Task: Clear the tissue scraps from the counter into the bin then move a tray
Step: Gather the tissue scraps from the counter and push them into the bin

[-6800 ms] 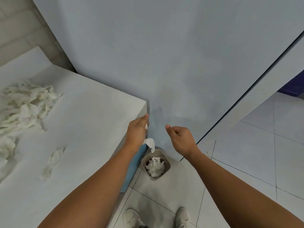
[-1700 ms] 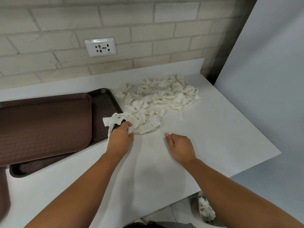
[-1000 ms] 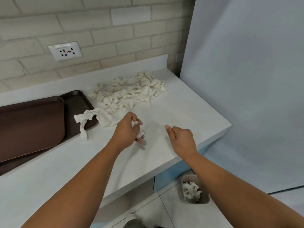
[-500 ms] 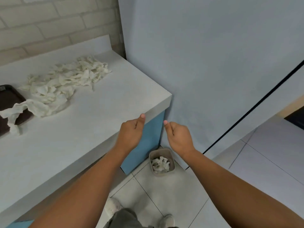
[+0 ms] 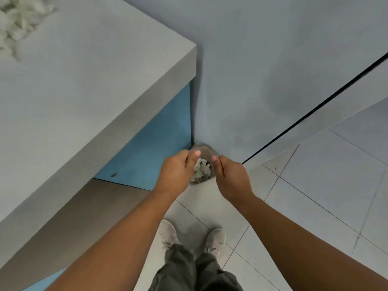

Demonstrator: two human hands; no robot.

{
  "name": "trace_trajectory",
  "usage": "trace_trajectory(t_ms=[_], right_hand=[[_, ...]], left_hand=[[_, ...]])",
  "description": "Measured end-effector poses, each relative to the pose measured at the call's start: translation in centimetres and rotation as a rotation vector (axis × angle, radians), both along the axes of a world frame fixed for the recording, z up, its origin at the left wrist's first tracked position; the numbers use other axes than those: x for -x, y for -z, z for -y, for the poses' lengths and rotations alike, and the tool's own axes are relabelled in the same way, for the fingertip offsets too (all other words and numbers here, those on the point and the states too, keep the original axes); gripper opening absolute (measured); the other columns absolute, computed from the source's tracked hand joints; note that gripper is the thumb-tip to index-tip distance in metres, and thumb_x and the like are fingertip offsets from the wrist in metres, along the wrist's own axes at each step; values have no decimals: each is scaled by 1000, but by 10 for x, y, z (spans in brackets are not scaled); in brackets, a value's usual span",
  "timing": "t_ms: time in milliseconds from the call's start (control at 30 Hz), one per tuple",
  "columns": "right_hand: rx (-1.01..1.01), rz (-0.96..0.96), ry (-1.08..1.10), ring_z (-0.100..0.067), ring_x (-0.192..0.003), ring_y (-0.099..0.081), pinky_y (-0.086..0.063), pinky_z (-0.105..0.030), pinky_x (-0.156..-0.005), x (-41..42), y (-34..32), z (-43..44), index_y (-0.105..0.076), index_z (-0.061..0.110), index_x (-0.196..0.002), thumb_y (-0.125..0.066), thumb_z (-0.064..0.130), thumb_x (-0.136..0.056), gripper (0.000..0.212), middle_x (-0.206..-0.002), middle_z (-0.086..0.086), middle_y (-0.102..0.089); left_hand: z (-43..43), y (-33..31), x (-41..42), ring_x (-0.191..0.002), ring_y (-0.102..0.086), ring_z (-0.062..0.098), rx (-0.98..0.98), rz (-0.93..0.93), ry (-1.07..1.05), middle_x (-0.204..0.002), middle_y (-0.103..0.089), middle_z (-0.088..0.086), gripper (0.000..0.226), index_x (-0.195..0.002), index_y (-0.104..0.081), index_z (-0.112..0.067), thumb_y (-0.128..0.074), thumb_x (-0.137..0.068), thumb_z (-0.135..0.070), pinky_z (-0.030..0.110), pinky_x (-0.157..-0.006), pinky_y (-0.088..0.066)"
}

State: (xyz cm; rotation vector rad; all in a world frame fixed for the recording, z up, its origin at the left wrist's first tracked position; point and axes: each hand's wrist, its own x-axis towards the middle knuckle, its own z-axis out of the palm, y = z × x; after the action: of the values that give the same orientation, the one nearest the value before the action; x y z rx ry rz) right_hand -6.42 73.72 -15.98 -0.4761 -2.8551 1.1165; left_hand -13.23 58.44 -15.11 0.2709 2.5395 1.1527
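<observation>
Head view is looking steeply down past a counter corner. Both hands are hovering over the bin, which is sitting on the floor in the corner between the blue panel and the wall. The left hand is covering the bin's left side and the right hand is covering its right edge, so only a middle strip of the bin is showing. Scraps are lying inside it.

The left hand is curling its fingers in with the thumb out. Cannot tell if a scrap is inside the fist. The right hand is hanging loosely curled, idle, with nothing showing in it. The two hands are near each other but not touching.

A pile of more tissue scraps is lying on the counter at the far top left, well apart from the hands and partly cut by the frame edge.

Counting: two hands, one bin, one pile, two shoes standing on the tiles below the forearms, with dark trousers above them.
</observation>
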Motion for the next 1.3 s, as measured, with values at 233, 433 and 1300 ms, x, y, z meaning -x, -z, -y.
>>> trace_trajectory(t_ms=[233,433,1300], right_hand=[[27,133,53,-16,-54,-44,-30,-30,-54,11,132,-20,-30,33,-64,-41,36,-102,40,-56,11,-42],[0,181,75,-20,-64,-42,-30,-30,-59,15,246,-34,-37,22,-76,-39,30,-103,28,-68,5,-44],[44,295,26,-28,-95,-53,-43,-32,-80,84,409,-38,-55,7,-105,-46,23,-99,19,-106,-12,-55]], left_hand=[[-14,166,13,-60,-44,26,180,159,56,-56,-43,4,53,-57,-36,-21,-40,-104,-44,35,-59,-37],[-20,311,19,-95,-60,32,200,371,151,-102,-65,10,34,-114,-61,-17,-36,-104,-37,38,-82,-49],[-29,437,102,-112,-61,22,84,34,145,-125,-64,7,30,-126,-62,-15,-47,-100,-16,32,-95,-50]])
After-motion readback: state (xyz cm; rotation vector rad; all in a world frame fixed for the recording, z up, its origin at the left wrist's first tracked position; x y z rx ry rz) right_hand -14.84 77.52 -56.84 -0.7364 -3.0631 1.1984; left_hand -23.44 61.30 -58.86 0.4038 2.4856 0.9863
